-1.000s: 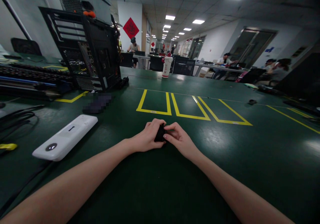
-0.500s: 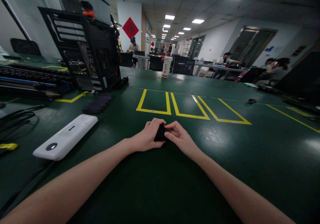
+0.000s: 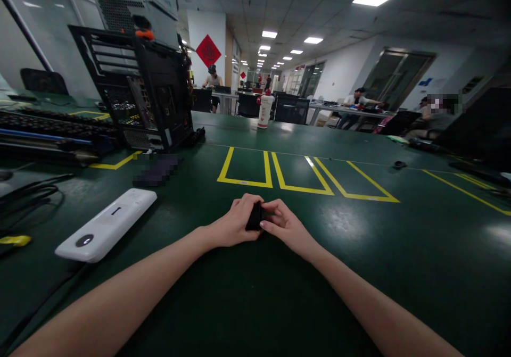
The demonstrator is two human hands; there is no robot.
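Note:
A small black box-like object [image 3: 254, 218] is held between my hands, low over the green table [image 3: 255, 288]; its exact kind does not show. My left hand [image 3: 235, 221] wraps round its left side, fingers over the far edge and thumb along the near one. On the right face, my right hand [image 3: 284, 222] presses with thumb and bent fingers. Beyond my hands lie several yellow tape outlines [image 3: 245, 183] on the tabletop.
To the left lies a white elongated device [image 3: 107, 224] with a cable. Behind it are a dark blurred-out item [image 3: 155, 171] and an open black computer case [image 3: 159, 96]. A white bottle [image 3: 265, 111] stands at the back. People sit at farther desks.
The whole view has shifted slightly downward as my head tilted a little. Both hands keep hold of the black object, the right fingers slightly shifted against it.

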